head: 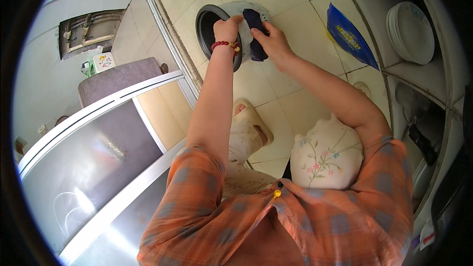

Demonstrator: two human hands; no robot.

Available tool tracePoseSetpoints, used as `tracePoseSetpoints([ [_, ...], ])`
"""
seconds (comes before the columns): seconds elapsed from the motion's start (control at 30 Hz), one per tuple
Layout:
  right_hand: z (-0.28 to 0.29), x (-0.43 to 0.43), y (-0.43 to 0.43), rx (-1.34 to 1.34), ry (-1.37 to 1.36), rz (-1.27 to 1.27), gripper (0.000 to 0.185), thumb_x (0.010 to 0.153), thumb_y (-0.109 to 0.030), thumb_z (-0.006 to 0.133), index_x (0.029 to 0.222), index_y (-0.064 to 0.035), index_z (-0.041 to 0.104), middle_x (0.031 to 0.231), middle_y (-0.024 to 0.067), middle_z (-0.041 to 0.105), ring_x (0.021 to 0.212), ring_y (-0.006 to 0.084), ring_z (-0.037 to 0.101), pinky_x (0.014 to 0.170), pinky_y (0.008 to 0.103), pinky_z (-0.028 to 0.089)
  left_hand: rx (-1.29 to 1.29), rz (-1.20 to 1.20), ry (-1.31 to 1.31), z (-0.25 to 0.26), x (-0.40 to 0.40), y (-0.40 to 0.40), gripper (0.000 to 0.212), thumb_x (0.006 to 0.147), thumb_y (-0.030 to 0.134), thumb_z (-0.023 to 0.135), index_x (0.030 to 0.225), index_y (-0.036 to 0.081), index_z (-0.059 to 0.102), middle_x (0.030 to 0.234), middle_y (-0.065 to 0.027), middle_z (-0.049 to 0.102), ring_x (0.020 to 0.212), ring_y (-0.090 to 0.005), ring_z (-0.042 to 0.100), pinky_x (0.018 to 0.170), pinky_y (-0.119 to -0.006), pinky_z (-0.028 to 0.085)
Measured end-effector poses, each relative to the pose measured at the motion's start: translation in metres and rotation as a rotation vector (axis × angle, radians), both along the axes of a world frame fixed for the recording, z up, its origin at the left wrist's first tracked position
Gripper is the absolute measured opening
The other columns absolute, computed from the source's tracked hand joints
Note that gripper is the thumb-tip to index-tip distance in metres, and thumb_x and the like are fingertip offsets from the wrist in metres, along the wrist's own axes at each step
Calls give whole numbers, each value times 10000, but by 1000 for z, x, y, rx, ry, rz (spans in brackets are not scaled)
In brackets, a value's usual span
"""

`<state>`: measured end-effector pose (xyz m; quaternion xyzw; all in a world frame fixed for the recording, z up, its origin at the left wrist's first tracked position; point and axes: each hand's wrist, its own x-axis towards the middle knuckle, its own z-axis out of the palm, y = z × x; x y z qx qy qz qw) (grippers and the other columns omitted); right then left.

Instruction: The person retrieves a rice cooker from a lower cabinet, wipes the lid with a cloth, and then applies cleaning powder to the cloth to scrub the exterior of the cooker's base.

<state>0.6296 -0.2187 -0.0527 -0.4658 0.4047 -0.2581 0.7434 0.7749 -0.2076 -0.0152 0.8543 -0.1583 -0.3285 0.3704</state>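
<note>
A round bin-like container (240,7) with a pale patterned body and a wide black rim lies tilted on the tiled floor, its dark opening facing left. My left hand (227,31), a red bead bracelet at its wrist, grips the container's edge at the rim. A dark navy cloth (255,44) lies against the pale side of the container. My right hand (273,42) pinches this cloth between thumb and fingers from the right. The far side of the container is partly hidden by the cloth and both hands.
A blue plastic packet (351,40) stands on the floor against the shelving. Stacked white plates (412,33) and a black-handled utensil (423,144) sit in shelf compartments at right. A metal-framed sliding door (111,147) is on the left. My slippered foot (257,122) is below the container.
</note>
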Motion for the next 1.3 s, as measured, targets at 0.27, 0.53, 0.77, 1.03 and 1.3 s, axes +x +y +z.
tracePoseSetpoints([
  [0.27,-5,-11,-13,339,-205,-28,275,868,-252,581,1045,-41,583,903,21,608,816,128,550,722,280,442,-241,-60,388,16,-18,15,573,764,348,706,1119,-56,510,958,-99,612,822,-169,585,723,-283,472],
  [0.53,-10,-9,-22,485,-326,-41,249,861,-238,578,1039,-64,585,939,7,593,834,107,542,685,269,424,32,-665,-26,-7,-25,73,466,703,142,691,1120,0,541,936,-151,638,860,-241,608,785,-324,467],
  [0.77,-27,-8,-22,360,-367,109,181,790,-94,549,961,-47,583,934,43,580,944,163,540,743,307,443,15,-523,-372,-18,-32,70,248,687,98,635,908,-10,595,771,-214,628,765,-368,622,696,-389,485],
  [1.03,-46,8,-22,-727,77,-66,165,801,-104,567,911,20,575,891,159,597,866,366,572,776,412,455,-119,-516,-249,-4,-30,68,197,709,133,643,811,-22,578,652,-190,594,636,-332,599,616,-372,468],
  [1.3,-54,16,-42,-638,269,-3,251,820,-145,582,1020,0,538,1048,224,554,980,394,533,812,423,445,-49,-545,-217,4,-38,61,199,714,114,620,843,-33,580,669,-156,580,634,-262,555,600,-337,448],
])
